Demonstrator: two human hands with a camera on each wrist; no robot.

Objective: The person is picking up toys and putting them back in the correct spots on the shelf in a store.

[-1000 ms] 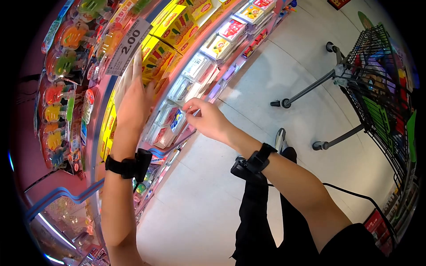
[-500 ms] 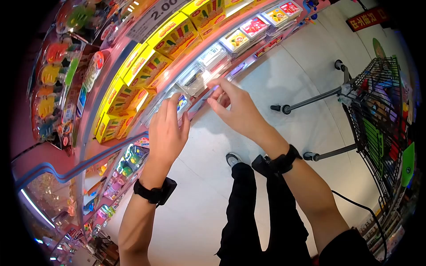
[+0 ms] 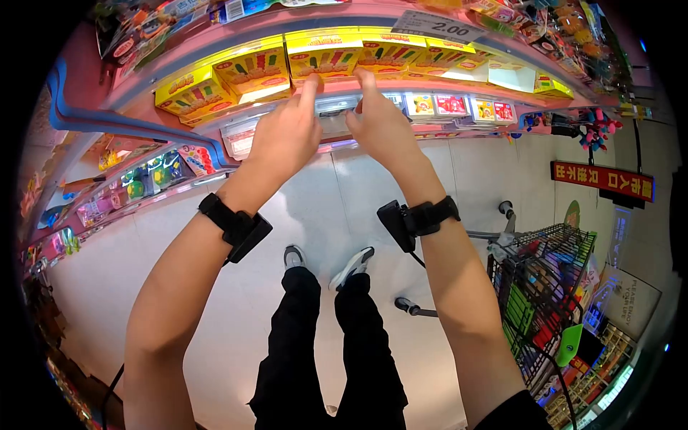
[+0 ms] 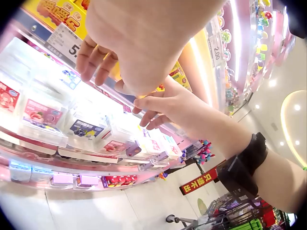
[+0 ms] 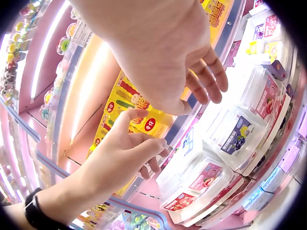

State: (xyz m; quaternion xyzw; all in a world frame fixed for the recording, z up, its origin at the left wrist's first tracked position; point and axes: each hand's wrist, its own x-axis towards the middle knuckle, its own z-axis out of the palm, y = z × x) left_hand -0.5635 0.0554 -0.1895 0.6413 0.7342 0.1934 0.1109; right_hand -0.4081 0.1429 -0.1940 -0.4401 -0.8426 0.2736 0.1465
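Both hands reach up to a shelf row of yellow boxes with colourful stick-shaped pictures. My left hand (image 3: pixel 287 132) has its index finger stretched to the lower front corner of one yellow box (image 3: pixel 324 59). At the other lower corner of that box is the index fingertip of my right hand (image 3: pixel 383 125). The remaining fingers of both hands bend loosely, with nothing held in them. From the right wrist, the left hand (image 5: pixel 117 153) shows in front of the yellow boxes (image 5: pixel 127 103), its index fingertip right at them. The left wrist view has the right hand (image 4: pixel 168 105) beside the left.
Below the yellow boxes, a lower shelf holds clear plastic boxes (image 5: pixel 237 132) with fruit labels. A price tag (image 3: pixel 438 27) reading 2.00 hangs above. A black shopping cart (image 3: pixel 537 287) stands at the right, and a blue-edged shelf divider (image 3: pixel 143 123) is at the left.
The view has turned left to face the shelf. My left hand came down from the boxes near the price tag, and now both hands are up at one yellow box, side by side.
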